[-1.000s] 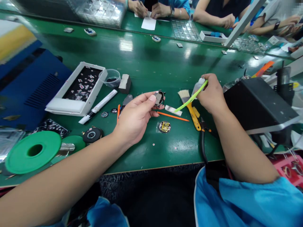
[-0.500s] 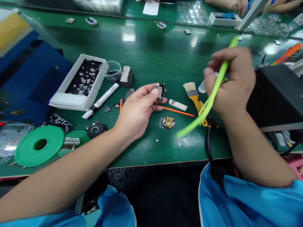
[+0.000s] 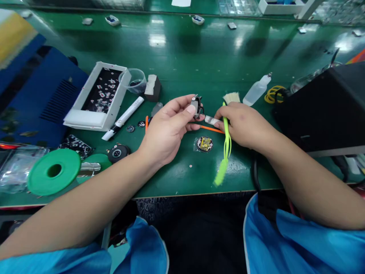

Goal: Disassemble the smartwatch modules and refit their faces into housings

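Note:
My left hand point(image 3: 168, 131) is closed on a small dark round watch case point(image 3: 197, 106), tilted between thumb and fingers. An orange stick point(image 3: 212, 129) runs behind its fingers; whether they grip it I cannot tell. My right hand point(image 3: 242, 123) is closed, with a neon green looped cord point(image 3: 226, 144) hanging from it towards the table's front. Its fingertips are at a small pale strip point(image 3: 210, 120); contact is unclear. Below and between the hands lies a round watch module point(image 3: 204, 144) with a yellow-covered part. A brush point(image 3: 231, 97) is partly hidden behind my right hand.
On the left are a white tray point(image 3: 115, 104) of small parts, a clear cup point(image 3: 137, 82), a marker point(image 3: 124, 117) and a green spool point(image 3: 38, 173). Right: a plastic bottle point(image 3: 255, 91), yellow rings point(image 3: 275, 94) and a black box point(image 3: 322, 106).
My right hand has come down and left from raised at the right to the pale strip, carrying the green cord. My left hand still holds the watch case. The view has tilted slightly downward.

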### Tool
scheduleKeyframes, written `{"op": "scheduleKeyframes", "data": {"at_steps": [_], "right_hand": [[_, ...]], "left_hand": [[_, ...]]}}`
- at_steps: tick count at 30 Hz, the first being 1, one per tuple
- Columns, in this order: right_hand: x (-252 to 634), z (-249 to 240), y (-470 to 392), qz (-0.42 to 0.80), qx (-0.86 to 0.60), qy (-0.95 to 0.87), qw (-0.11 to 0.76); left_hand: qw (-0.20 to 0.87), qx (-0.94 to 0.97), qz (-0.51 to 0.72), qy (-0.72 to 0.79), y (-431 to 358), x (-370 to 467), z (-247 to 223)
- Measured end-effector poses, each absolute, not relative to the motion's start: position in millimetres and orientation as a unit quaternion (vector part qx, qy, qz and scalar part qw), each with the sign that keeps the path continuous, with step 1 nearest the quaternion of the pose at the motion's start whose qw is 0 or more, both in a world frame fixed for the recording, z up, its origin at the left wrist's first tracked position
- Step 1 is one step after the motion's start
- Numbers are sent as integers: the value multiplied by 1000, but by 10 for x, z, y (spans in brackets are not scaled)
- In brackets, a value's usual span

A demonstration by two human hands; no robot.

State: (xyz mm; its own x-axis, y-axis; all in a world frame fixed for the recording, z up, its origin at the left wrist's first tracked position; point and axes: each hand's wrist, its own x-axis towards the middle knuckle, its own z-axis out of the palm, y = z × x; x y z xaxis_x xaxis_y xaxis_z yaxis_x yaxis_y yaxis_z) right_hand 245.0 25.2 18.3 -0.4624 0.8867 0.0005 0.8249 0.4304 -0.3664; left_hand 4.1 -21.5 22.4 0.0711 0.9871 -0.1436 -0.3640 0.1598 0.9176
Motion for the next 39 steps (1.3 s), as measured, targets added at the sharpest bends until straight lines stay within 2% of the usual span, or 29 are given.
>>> {"op": "scheduleKeyframes", "data": {"at_steps": [4, 10, 13, 21, 26, 39], "right_hand": [[2432, 243, 233, 197, -515, -826, 118], [2420, 352, 131, 161, -487, -792, 331], [2386, 377, 68, 148, -449, -800, 370], [2353, 275, 69, 114, -391, -822, 397], [2364, 248, 75, 98, -400, -830, 375], [2334, 263, 65, 91, -365, -827, 417]], "left_hand": [[634, 371, 535, 418, -213, 31, 208], [630, 377, 533, 422, -221, 35, 192], [634, 382, 531, 412, -223, 42, 168], [661, 391, 517, 379, -222, 44, 159], [664, 398, 511, 373, -226, 50, 168], [666, 404, 505, 372, -229, 51, 177]]}}
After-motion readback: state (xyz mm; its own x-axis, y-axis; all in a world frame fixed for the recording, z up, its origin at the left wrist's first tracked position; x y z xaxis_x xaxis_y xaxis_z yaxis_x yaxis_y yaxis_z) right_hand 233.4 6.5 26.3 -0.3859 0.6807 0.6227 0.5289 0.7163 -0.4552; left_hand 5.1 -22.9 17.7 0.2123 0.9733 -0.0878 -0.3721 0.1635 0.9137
